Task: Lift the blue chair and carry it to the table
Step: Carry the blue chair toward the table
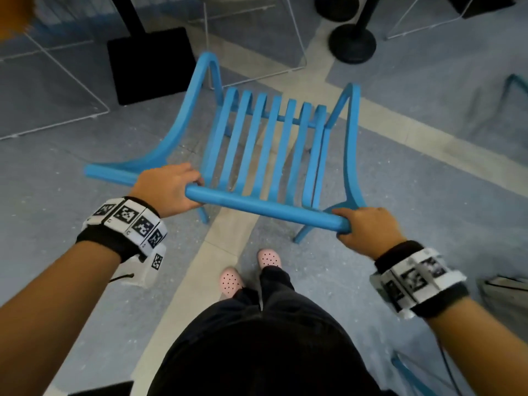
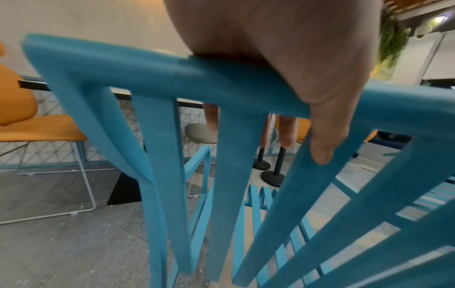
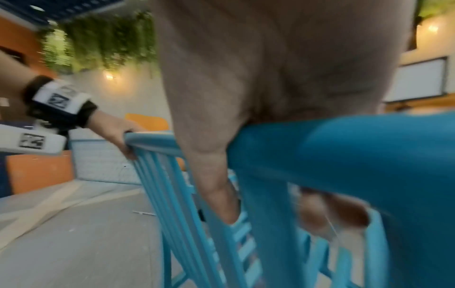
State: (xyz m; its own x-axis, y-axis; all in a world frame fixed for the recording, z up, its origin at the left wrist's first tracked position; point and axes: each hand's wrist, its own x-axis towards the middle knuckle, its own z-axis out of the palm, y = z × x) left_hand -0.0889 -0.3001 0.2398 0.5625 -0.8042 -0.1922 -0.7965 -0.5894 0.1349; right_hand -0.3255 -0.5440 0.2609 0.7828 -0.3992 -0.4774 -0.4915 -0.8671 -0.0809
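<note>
The blue chair point(image 1: 257, 144), slatted with curved arms, stands in front of me in the head view, its back toward me. My left hand point(image 1: 168, 188) grips the left end of its top rail point(image 1: 263, 208); my right hand point(image 1: 368, 228) grips the right end. In the left wrist view, my left hand point(image 2: 295, 81) wraps over the blue chair point(image 2: 172, 155) rail, fingers behind it and thumb in front. The right wrist view is blurred: my right hand point(image 3: 258, 97) curls over the blue chair point(image 3: 344, 152) rail. Whether the legs touch the floor I cannot tell.
White wire-frame chair legs point(image 1: 257, 38) and a black table base point(image 1: 148, 64) stand beyond the chair. Black round stand bases point(image 1: 351, 44) sit far right. Orange chairs point(image 2: 29, 117) and a table edge point(image 2: 34, 84) are at left. My feet point(image 1: 248, 270) are just behind the chair.
</note>
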